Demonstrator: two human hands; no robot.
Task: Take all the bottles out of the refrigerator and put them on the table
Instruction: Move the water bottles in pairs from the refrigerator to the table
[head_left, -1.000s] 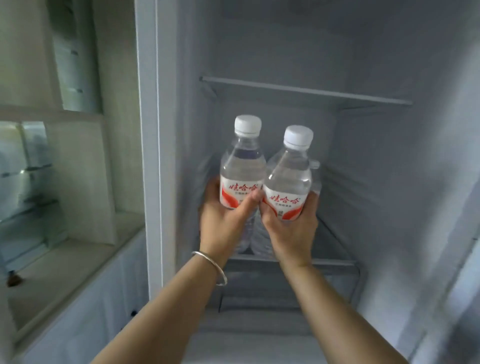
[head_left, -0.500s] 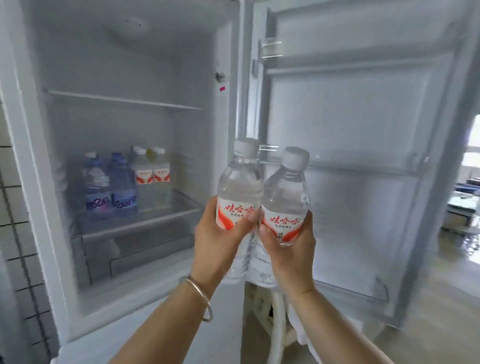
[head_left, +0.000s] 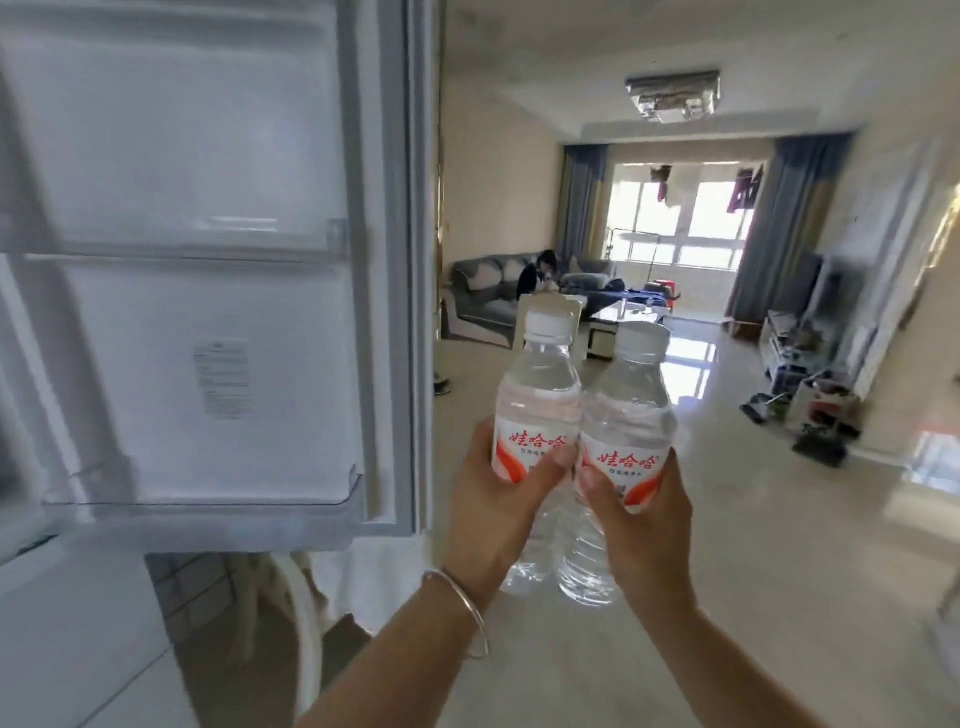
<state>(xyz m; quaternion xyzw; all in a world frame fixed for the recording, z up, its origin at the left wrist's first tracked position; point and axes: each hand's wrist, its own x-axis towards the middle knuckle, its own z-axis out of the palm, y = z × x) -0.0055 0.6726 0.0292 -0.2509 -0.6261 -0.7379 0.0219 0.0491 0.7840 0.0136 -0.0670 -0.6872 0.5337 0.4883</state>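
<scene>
I hold two clear water bottles with white caps and red-and-white labels upright in front of me, side by side and touching. My left hand (head_left: 493, 509) grips the left bottle (head_left: 537, 395) around its label. Around the label of the right bottle (head_left: 631, 410) is my right hand (head_left: 644, 530). The open refrigerator door (head_left: 197, 260) fills the left side of the view, its inner shelves bare. The refrigerator's interior and the other bottles are out of view.
A white chair back (head_left: 306, 639) and a pale cloth show below the door's lower edge. Ahead lies a long glossy floor (head_left: 779, 571) leading to a sofa (head_left: 483, 296) with a seated person, a low table (head_left: 628, 314) and clutter along the right wall (head_left: 815, 410).
My view has swung right, from the refrigerator interior past the open door to the living room. Both hands have carried the two bottles out with them, still held together.
</scene>
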